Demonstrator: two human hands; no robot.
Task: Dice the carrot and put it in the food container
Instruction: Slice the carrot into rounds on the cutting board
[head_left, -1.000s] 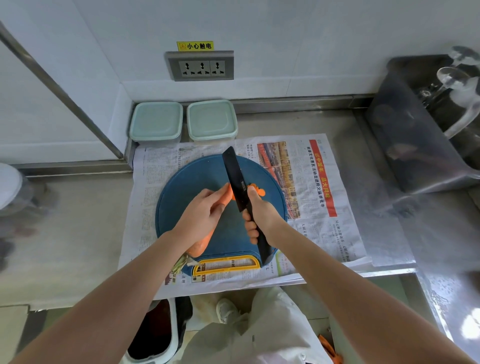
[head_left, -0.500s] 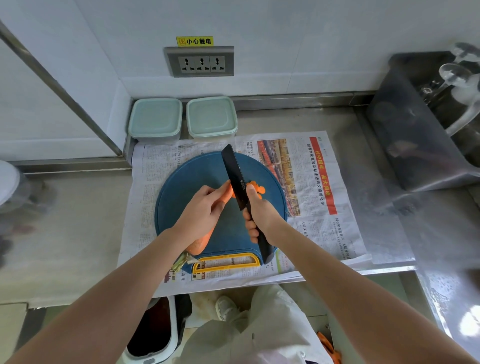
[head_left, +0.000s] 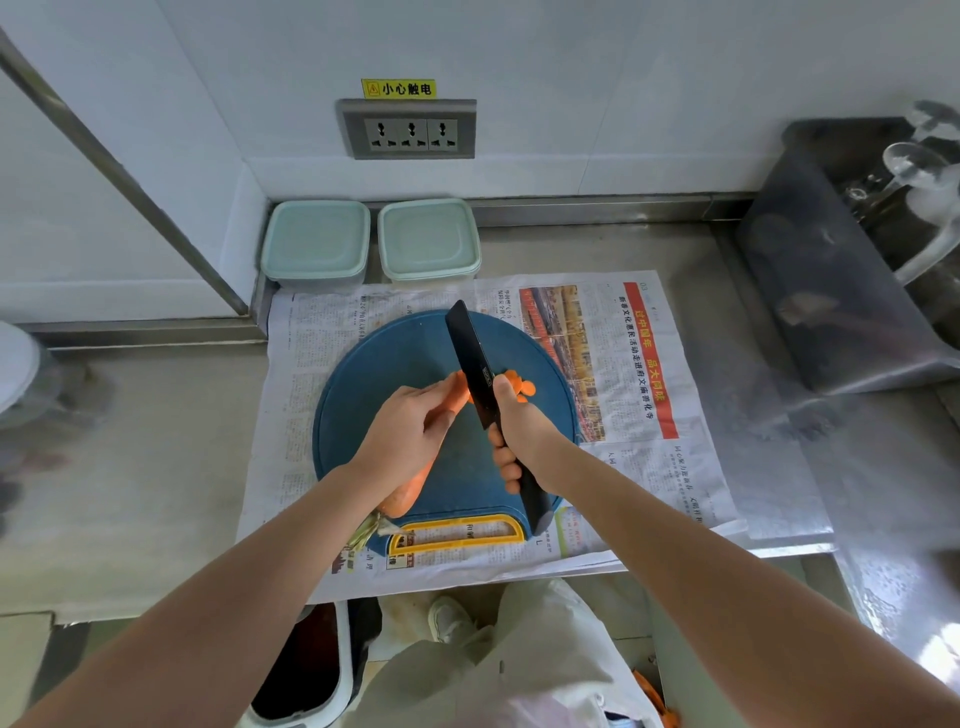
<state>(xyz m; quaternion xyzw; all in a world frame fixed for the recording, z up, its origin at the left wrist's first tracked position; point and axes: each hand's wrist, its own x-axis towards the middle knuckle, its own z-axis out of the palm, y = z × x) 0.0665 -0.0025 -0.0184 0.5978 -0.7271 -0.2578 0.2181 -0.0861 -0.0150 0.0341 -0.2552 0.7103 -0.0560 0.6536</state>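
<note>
An orange carrot (head_left: 410, 486) lies lengthwise on the round blue cutting board (head_left: 379, 364). My left hand (head_left: 408, 434) holds it down, fingers curled over its upper part. A black knife (head_left: 475, 371) stands blade-down at the carrot's far tip, its handle gripped by my right hand (head_left: 519, 423). A few cut carrot slices (head_left: 522, 387) lie just right of the blade. Two lidded pale-green food containers (head_left: 317, 244) (head_left: 428, 239) stand side by side at the back wall.
Newspaper (head_left: 623, 364) covers the steel counter under the board. A dark sink (head_left: 841, 270) with a tap is at the right. A wall socket (head_left: 410, 130) sits above the containers. A bin (head_left: 306, 670) stands on the floor below the counter edge.
The knife and both hands stay at the carrot's tip with only slight movement; the view has shifted a little.
</note>
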